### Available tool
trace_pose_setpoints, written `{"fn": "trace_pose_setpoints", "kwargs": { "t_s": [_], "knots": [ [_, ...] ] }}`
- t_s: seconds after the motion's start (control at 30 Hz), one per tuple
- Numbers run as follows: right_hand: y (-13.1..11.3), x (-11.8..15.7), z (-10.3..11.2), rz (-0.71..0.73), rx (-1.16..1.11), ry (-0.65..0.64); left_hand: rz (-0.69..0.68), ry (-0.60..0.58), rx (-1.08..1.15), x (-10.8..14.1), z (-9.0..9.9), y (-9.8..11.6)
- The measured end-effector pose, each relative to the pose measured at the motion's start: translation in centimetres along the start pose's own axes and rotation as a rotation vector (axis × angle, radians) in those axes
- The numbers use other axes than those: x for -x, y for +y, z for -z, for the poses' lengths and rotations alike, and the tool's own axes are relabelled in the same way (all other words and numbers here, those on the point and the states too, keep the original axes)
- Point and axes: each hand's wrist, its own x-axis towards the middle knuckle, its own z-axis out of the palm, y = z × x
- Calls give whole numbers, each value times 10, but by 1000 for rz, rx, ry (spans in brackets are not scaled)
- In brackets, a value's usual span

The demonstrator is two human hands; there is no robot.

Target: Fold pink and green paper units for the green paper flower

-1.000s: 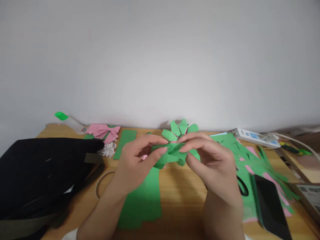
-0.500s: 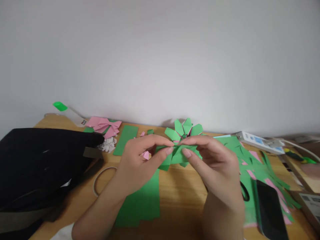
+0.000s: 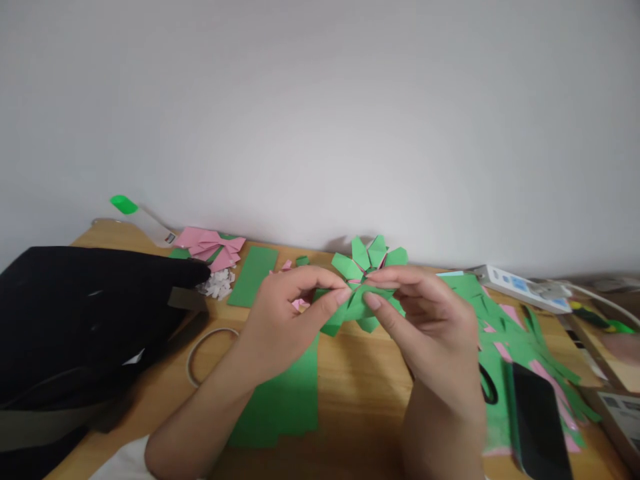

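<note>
Above the middle of the table, my left hand (image 3: 287, 320) pinches the left part of a green folded paper piece (image 3: 367, 305) between thumb and index finger. From the other side my right hand (image 3: 433, 327) has its thumb on the near face of the same piece, with the index finger behind its upper edge. A green paper flower (image 3: 377, 251) with pointed petals and some pink at its centre shows just beyond the fingers. More green petals (image 3: 333, 325) hang below the hands. Whether these belong to the held piece or the flower behind, I cannot tell.
Pink folded papers (image 3: 213, 245), white scraps (image 3: 218, 285) and green sheets (image 3: 277, 413) lie to the left, with a tape ring (image 3: 193, 363) and black cloth (image 3: 90, 327). Rightward are green strips (image 3: 480, 307), a phone (image 3: 540, 420), a black loop handle (image 3: 490, 385) and a power strip (image 3: 525, 287).
My right index finger has risen a little off the paper's top edge, widening the gap to the thumb. The left hand keeps its pinch, and the view has shifted slightly.
</note>
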Motion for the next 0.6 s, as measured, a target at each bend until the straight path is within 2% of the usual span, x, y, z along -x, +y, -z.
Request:
{"fn": "trace_pose_setpoints", "kwargs": {
  "t_s": [0.13, 0.23, 0.37, 0.47, 0.6],
  "knots": [
    [1, -3, -1, -61, -46, -12, -79, 47, -134, 0, 0, 1],
    [3, -6, -1, -123, -55, -59, -92, 25, -159, 0, 0, 3],
    [7, -8, 0, -199, -88, -70, 7, 8, -67, -1, 1, 2],
    [8, -7, 1, -261, -128, -17, 92, 15, 48, -3, 5, 1],
    [6, -7, 1, -286, -135, 9, 121, -56, 50, -7, 11, -2]
  ]
}}
